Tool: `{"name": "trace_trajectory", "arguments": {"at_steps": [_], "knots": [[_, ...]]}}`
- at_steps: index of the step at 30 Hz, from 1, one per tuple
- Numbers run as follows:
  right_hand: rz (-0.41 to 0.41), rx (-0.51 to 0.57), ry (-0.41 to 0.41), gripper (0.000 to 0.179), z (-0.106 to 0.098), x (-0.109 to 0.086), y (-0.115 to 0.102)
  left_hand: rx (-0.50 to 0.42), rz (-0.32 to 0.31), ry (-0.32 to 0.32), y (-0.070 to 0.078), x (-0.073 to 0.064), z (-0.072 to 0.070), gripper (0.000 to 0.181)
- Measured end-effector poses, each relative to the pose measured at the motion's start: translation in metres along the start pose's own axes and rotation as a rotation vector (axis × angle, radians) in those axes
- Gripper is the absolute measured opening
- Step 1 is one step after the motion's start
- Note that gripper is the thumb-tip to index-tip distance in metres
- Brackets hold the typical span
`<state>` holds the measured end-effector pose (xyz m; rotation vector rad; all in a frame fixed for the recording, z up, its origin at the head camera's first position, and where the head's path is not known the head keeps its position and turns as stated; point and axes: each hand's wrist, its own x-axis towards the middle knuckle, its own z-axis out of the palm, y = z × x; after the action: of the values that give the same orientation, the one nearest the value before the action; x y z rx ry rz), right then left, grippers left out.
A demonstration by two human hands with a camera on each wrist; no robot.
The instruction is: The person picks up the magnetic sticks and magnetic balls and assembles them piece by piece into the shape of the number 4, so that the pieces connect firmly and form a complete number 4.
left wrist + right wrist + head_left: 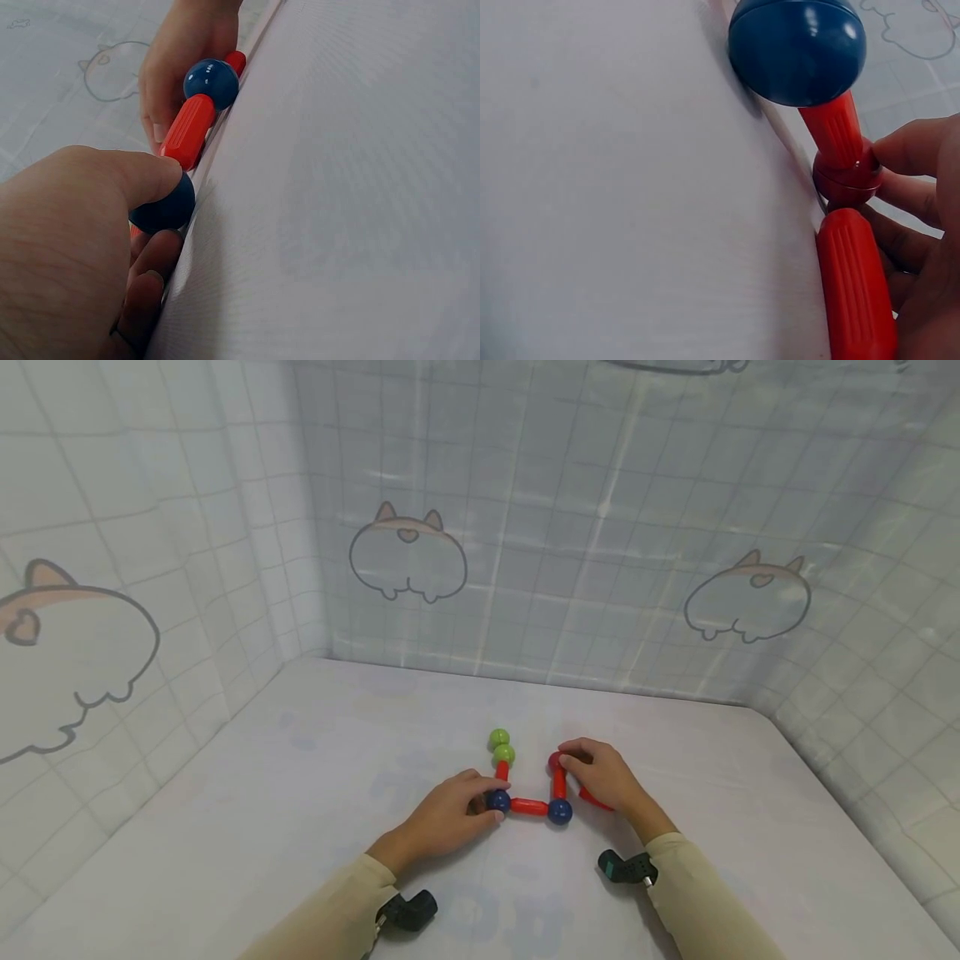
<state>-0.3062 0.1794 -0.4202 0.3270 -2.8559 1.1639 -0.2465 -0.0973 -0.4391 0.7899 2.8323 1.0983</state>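
Red rods and balls form a U-shaped chain on the white tabletop. My left hand (447, 817) grips the left blue ball (498, 802) between thumb and fingers. From it one red rod (529, 807) runs to a second blue ball (559, 812); another red rod (502, 771) leads away to a green ball (504, 754), with a further green ball (499, 737) beyond it. My right hand (606, 774) pinches a dark red ball (847, 176) at the far end of the right-hand rod (559, 784). Close beside that hand lies a separate red rod (856, 289), partly hidden by it in the head view.
White cloth covers the table (315, 760). Pale grid-patterned sheeting (525, 527) with cartoon animal drawings rises at the back and both sides. Dark devices are strapped at the left wrist (411, 910) and right wrist (626, 867).
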Motion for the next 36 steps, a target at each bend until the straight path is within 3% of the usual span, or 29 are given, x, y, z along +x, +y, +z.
{"name": "trace_trajectory", "arguments": {"at_steps": [18, 36], "knots": [[0.086, 0.007, -0.111, 0.034, -0.008, 0.022, -0.008, 0.015, -0.011, 0.012, -0.003, -0.001, -0.001, 0.043], [0.064, -0.045, -0.235, 0.036, -0.001, 0.05, -0.037, 0.018, -0.001, 0.013, 0.002, -0.001, -0.001, 0.043]]}}
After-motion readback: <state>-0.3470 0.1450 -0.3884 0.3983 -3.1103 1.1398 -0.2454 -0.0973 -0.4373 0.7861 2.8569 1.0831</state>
